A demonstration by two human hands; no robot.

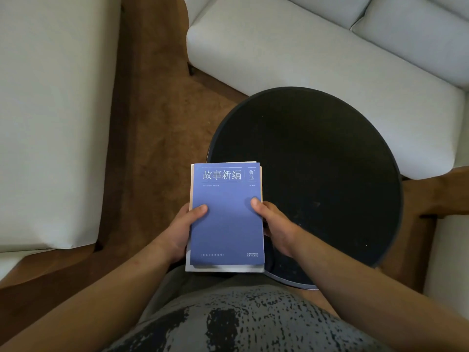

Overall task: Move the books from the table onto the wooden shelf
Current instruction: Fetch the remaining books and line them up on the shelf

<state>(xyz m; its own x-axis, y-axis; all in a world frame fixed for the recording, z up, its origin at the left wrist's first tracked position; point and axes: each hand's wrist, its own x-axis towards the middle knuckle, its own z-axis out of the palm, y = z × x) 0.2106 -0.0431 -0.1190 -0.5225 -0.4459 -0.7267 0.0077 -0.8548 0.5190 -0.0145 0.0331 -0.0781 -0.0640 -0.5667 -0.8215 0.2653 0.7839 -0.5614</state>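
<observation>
Two hands gripping a small stack of books (226,217), one on each long edge. Left hand (183,232) closing around the left side, thumb lying flat on the blue cover, remaining fingers curling out of sight beneath the stack. Right hand (275,224) mirroring that on the right side, thumb (256,203) pressing on the cover near its edge, other fingers tucked underneath and hidden. Both hands clasping firmly, neither one spread wide.

Topping the stack, a blue book (227,224) with white Chinese characters across its upper part and small print near its lower edge. Peeking out beneath it, pale edges of at least one further book (223,268), showing along the left side, the top and the bottom; exact count impossible to tell.

Hovering in the air close to the torso, overlapping the near left rim of the round black table (317,174), apparently lifted clear of it rather than resting on it. Nothing else lying on the dark tabletop.

Surrounding the table: a pale grey sofa (304,47) beyond it, another pale cushion (50,123) at far left, brown carpet (157,110) between them. Filling the lower edge, a grey and black patterned shirt (228,321).
</observation>
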